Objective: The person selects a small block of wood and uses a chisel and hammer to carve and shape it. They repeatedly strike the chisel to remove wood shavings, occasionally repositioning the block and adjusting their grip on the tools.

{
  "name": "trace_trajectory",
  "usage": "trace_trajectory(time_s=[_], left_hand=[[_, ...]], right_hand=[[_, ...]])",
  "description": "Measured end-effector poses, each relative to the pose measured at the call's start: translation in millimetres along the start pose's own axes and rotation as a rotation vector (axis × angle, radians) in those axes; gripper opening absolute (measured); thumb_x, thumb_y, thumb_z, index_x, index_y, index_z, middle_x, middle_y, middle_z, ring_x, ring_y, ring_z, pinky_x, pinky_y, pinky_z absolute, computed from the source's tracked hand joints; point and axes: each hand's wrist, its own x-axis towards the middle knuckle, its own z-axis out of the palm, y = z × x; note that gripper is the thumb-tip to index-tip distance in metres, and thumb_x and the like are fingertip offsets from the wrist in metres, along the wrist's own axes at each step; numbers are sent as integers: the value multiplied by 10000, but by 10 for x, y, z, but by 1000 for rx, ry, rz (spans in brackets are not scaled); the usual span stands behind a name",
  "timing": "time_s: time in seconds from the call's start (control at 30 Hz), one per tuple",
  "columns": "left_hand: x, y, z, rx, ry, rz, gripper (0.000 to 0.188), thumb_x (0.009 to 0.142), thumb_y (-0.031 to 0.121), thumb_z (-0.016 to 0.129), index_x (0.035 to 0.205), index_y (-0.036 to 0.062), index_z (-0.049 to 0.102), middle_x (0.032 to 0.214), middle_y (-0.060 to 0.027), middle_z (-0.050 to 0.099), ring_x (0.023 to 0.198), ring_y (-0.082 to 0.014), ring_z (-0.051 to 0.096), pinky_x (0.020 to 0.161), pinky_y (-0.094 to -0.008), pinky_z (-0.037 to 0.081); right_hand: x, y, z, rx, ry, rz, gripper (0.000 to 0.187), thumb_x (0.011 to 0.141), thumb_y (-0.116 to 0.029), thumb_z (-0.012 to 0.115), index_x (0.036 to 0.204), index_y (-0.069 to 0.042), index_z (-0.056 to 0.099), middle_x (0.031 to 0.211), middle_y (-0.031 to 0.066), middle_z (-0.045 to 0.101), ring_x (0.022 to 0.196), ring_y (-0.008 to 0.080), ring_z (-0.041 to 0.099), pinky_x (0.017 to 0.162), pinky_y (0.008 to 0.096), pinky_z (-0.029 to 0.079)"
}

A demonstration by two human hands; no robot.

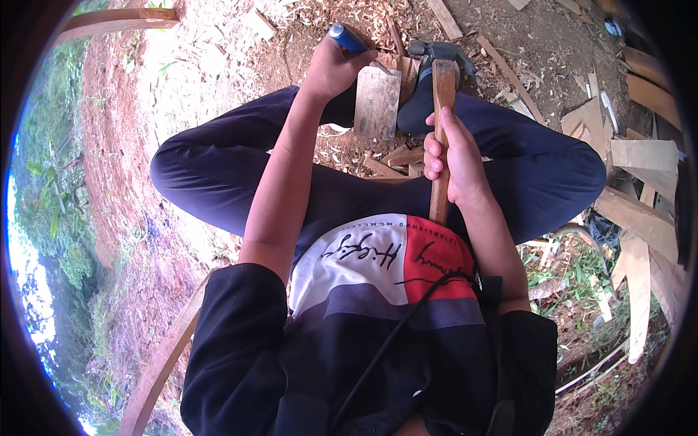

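My left hand is closed around the blue handle of a chisel. The chisel slants down to the right, its tip at the upper end of a short wooden block between my feet. I cannot tell whether the tip touches the wood. In my right hand is a hammer, gripped partway down its wooden handle. Its dark metal head points away from me, to the right of the block and apart from the chisel.
My bent legs frame the block on both sides. Wood shavings and offcuts litter the dirt ground. Boards and scraps are piled at the right. A curved timber runs along the lower left, another at the upper left.
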Motion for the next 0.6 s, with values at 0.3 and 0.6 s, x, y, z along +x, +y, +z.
trace_trajectory(time_s=[0.3, 0.6], left_hand=[[5, -52, 11, -107, 51, 8, 161, 800, 99, 745, 916, 31, 654, 840, -49, 681, 794, -106, 640, 724, -274, 519], [-19, 4, -7, -185, 70, -1, 127, 819, 73, 717, 914, 17, 656, 834, -51, 679, 783, -118, 642, 723, -279, 518]], right_hand=[[-3, 5, 4, -21, 3, -5, 329, 1000, -451, 444, 1008, -123, 466, 614, -28, 436, 424, 57, 396, 385, 237, 343], [-11, 1, 35, -13, 51, 4, 323, 999, -448, 450, 1025, -128, 485, 595, -40, 413, 412, 45, 366, 381, 219, 323]])
